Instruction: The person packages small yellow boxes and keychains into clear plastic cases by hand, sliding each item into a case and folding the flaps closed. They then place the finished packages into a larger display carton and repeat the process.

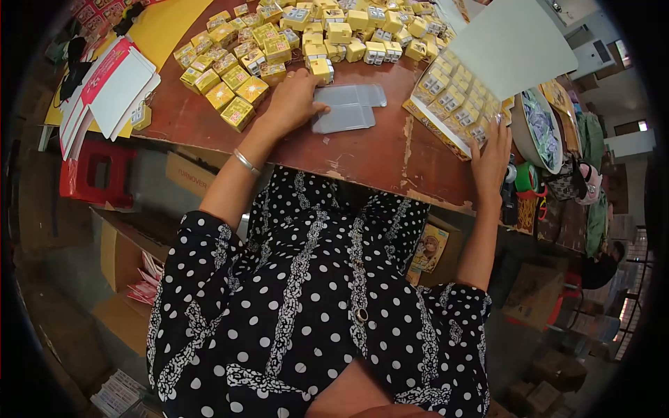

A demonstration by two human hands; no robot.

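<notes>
My left hand (293, 103) reaches over the table to the near edge of a pile of small yellow boxes and blocks (341, 31). Its fingers are at a yellow block (321, 68), and the thumb is stretched apart from them over a flat clear plastic case (345, 110). My right hand (492, 150) grips the near right corner of a display box (437, 130), thumb on the near side and fingers along the right side. Rows of yellow blocks (456, 90) fill this box, and its pale lid (516, 45) stands raised behind.
Printed card sheets (111, 87) lie at the table's left side, by a loose yellow block (141, 117). A bowl of wrapped packets (540, 129) and a green tape roll (527, 177) are at the right. Below are a red stool (97, 174) and an open carton (118, 261).
</notes>
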